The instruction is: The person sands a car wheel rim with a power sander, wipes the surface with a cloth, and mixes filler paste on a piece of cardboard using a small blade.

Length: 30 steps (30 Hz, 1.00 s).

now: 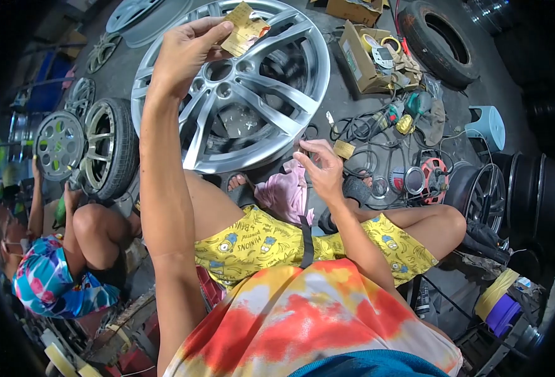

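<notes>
My left hand (pixel 186 53) is raised over the upper part of a large silver alloy wheel rim (pixel 274 103). Between its thumb and fingers it pinches a worn yellow-brown piece of sandpaper (pixel 245 30) with printing on its back. Near the rim's lower right edge is my right hand (pixel 323 168), fingers loosely bent and apart, with nothing plainly held. A small tan square piece (pixel 344 149) shows just beside its knuckles; whether it touches the hand I cannot tell. A pink cloth (pixel 284 191) lies below the rim, between my legs.
A cardboard box (pixel 362 66) holding tape rolls stands at upper right, near a bare tyre (pixel 438 44). Cables and a green power tool (pixel 417 102) lie below it, with a light-blue stool (pixel 486 127) beyond. Another person (pixel 64 270) sits at left beside wheels (pixel 108 144).
</notes>
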Each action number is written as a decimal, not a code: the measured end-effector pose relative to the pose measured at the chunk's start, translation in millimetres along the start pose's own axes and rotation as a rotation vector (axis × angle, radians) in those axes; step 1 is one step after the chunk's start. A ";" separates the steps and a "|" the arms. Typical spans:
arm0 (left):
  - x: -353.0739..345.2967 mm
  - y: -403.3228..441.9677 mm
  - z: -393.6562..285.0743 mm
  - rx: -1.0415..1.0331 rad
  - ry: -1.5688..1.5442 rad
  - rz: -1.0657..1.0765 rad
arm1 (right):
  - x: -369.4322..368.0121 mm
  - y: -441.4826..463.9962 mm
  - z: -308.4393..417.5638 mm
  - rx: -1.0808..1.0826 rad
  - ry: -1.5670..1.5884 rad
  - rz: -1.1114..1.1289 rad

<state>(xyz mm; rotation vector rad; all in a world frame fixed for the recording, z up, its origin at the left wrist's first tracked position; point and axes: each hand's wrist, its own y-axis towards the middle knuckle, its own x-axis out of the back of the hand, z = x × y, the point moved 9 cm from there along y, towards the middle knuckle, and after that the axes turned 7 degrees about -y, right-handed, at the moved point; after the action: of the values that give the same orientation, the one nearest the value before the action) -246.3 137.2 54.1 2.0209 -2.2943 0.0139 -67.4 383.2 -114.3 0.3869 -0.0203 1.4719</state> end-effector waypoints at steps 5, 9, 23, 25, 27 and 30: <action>-1.8 -1.4 -3.5 -0.008 0.016 0.020 | 11.1 -0.7 3.3 0.012 -0.089 -0.049; -5.6 -2.5 -6.4 -0.037 0.035 0.040 | 4.1 7.0 12.3 0.031 -0.058 -0.055; 4.3 3.8 4.4 -0.011 0.085 0.016 | 37.9 18.2 44.8 0.056 -0.246 -0.091; 0.2 2.2 3.4 -0.012 0.079 0.009 | 35.4 22.1 48.2 0.098 -0.284 -0.070; 0.6 2.2 2.1 -0.012 0.074 0.001 | 31.9 22.5 53.7 0.141 -0.320 -0.048; 1.1 1.5 2.9 -0.016 0.098 0.025 | 26.1 15.2 58.0 0.149 -0.311 -0.027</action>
<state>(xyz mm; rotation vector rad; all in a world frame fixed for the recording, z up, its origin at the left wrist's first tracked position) -248.1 136.2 51.3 1.9381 -2.2527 0.0932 -66.4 393.7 -49.7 0.7319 -0.1541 1.3782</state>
